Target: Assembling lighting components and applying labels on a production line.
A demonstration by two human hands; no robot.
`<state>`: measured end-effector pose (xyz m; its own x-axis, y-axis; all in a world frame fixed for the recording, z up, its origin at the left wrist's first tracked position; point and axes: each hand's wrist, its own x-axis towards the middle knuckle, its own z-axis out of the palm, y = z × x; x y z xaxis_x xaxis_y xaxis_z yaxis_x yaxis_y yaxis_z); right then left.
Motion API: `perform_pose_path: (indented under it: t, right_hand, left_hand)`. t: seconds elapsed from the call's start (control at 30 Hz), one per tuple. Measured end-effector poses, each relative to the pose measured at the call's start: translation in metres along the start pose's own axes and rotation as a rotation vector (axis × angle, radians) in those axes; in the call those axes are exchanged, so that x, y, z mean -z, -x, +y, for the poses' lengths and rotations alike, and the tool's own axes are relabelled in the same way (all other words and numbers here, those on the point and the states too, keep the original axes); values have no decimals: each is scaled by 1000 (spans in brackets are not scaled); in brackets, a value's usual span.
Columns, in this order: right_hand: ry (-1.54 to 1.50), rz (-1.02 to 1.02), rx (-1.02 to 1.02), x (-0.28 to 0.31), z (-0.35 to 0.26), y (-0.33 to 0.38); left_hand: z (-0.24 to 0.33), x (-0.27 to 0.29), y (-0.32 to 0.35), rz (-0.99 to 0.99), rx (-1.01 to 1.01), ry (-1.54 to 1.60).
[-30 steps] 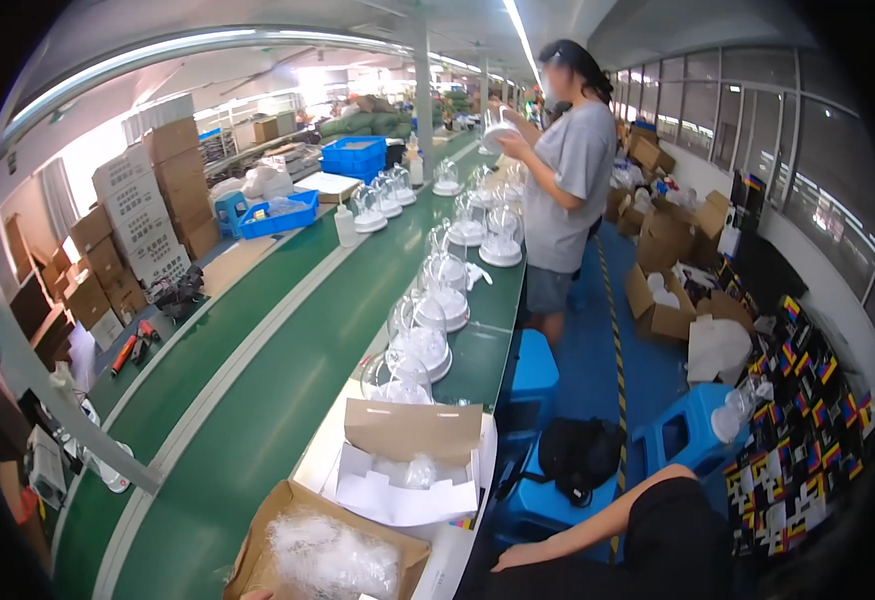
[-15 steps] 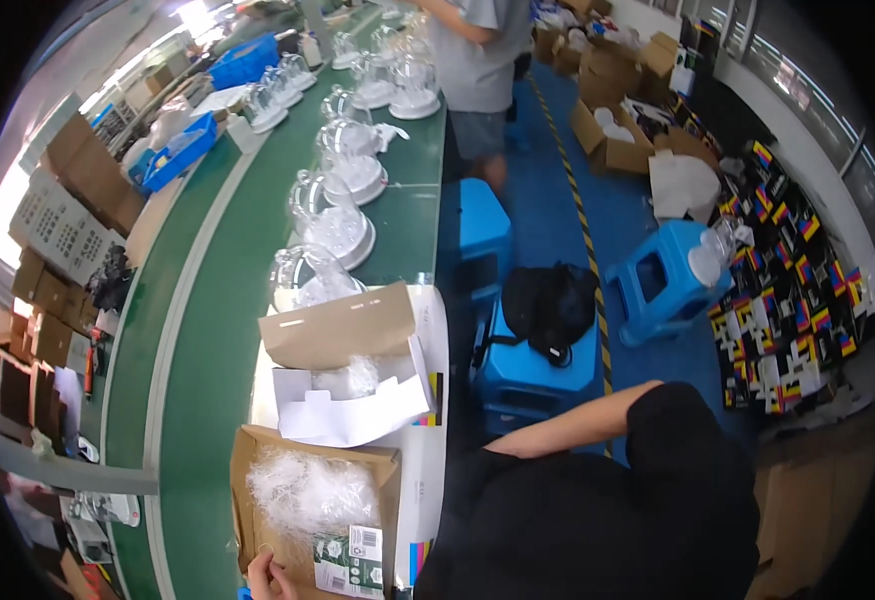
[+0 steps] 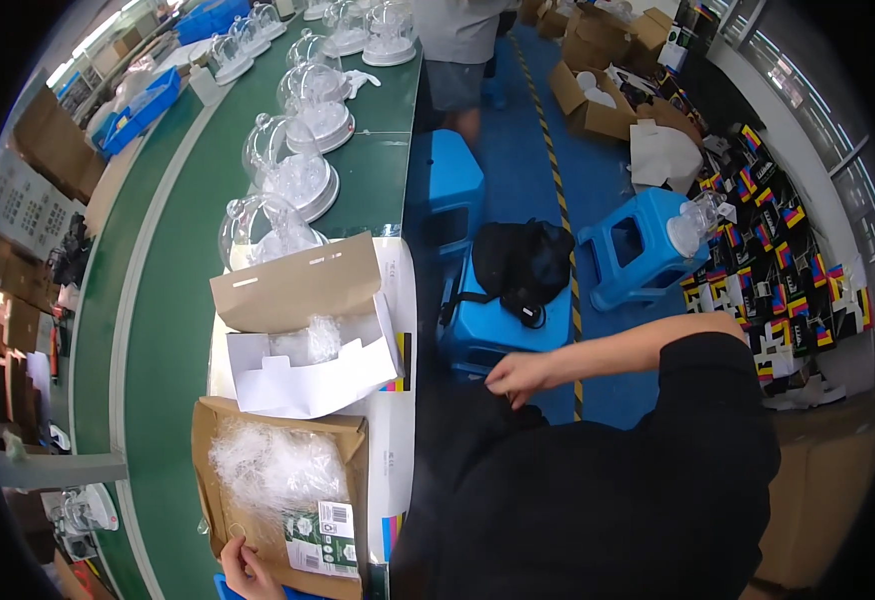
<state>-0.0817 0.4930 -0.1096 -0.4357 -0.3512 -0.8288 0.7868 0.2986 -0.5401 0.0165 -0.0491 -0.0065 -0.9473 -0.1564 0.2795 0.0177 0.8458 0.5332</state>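
Observation:
My left hand point(image 3: 245, 567) shows at the bottom edge, its fingers curled on the near rim of an open brown cardboard box point(image 3: 220, 430) stuffed with clear plastic bags. My right hand point(image 3: 520, 377) reaches in from the right in a black sleeve. Its fingers are drawn together over my dark clothing, just off the table's edge, with nothing seen in them. Behind the brown box lies an open white carton point(image 3: 303, 380) with a brown flap. A row of clear domes on white bases point(image 3: 288, 170) runs away along the green table.
A green conveyor belt point(image 3: 163, 300) curves along the left. A blue stool point(image 3: 488, 335) carrying a black bag point(image 3: 523, 262) stands right of the table, with another blue stool point(image 3: 633, 245) beyond. Another person point(image 3: 458, 45) stands at the top. Cartons crowd the floor at right.
The view has tilted further down and closer to the boxes. My left hand has come further up onto the brown box's rim, and my right hand has come into view over my lap.

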Motion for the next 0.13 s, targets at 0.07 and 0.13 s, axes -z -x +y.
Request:
perform_pose_path:
  t: [0.07,0.13]
  right_hand:
    - [165,81,19,34,-4,-4]
    - [374,103,53,57,1,-17]
  left_hand:
    - [-6,-2,0,-5,-40,-3]
    - [1,-3,-1,-8,-24,-18]
